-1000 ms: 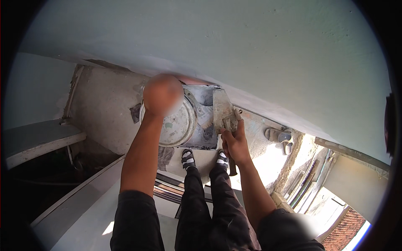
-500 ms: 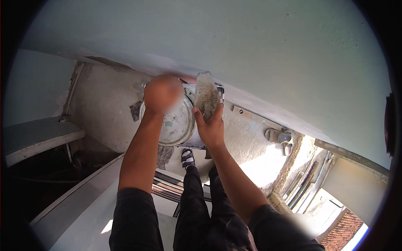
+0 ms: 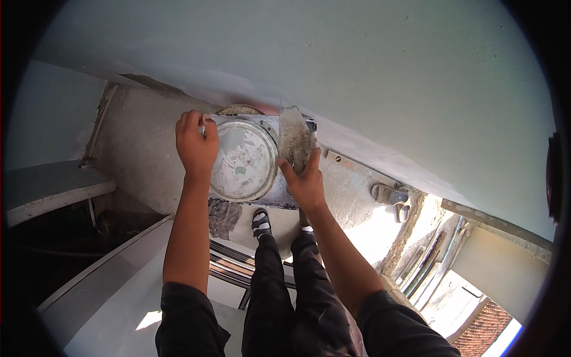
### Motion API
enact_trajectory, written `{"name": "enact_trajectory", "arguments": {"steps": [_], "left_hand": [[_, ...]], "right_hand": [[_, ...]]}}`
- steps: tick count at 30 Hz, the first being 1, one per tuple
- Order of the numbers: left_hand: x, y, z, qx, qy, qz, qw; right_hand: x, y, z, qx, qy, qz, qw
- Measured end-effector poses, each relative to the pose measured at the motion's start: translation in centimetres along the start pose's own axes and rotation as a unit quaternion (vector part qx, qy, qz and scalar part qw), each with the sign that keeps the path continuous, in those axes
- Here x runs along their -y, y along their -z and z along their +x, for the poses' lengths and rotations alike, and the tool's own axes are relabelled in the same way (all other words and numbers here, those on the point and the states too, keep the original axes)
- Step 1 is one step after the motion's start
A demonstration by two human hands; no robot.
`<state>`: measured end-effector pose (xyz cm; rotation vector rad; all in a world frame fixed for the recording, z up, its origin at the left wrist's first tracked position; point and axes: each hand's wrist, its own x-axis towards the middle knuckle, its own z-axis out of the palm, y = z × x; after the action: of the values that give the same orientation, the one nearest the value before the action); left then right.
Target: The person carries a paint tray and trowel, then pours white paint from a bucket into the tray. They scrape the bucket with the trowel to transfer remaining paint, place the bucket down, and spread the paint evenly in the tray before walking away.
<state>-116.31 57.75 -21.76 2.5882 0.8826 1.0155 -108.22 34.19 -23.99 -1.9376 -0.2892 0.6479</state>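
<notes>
My left hand (image 3: 197, 146) is closed at the left edge of a round, whitish bucket lid (image 3: 244, 160) smeared with pale paint or plaster. Something small and pale shows between its fingertips, too small to name. Thumb and fingers of my right hand (image 3: 305, 178) grip the near end of a flat, grey, plaster-stained piece (image 3: 293, 131), which points away from me beside the lid. Lid and piece are over a bluish, spattered platform (image 3: 276, 193) against the wall. My right palm hides part of the platform's right side.
A pale green wall (image 3: 369, 77) rises just beyond the platform. Sandals (image 3: 389, 195) lie on the concrete floor to the right. A crumpled grey cloth (image 3: 224, 218) is below the lid, near my feet. Long strips and pipes (image 3: 431, 262) lie farther right; a ledge (image 3: 65, 190) is at left.
My left hand has moved left from above the lid to its left edge, uncovering the lid. My right hand keeps its grip on the grey piece, nearly in place. My feet show more.
</notes>
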Motion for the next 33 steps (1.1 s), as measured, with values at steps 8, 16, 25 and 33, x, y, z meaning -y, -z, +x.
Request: {"name": "enact_trajectory", "arguments": {"steps": [8,16,25,33], "left_hand": [[-3.1,7.6,-9.5,0.268,-0.134,0.036,0.953],[0.7,6.1,-9.4,0.316,-0.234,0.051,0.918],[0.4,4.2,-5.9,0.198,-0.192,-0.098,0.956],[-2.9,0.0,-6.3,-0.014,0.084,-0.234,0.968]], "right_hand": [[-2.2,2.4,-2.5,0.047,-0.035,0.034,0.998],[-1.9,2.1,-2.8,0.091,-0.007,0.019,0.996],[-0.4,2.0,-0.1,0.080,-0.050,0.109,0.990],[1.6,2.6,-2.1,0.073,-0.052,0.130,0.987]]}}
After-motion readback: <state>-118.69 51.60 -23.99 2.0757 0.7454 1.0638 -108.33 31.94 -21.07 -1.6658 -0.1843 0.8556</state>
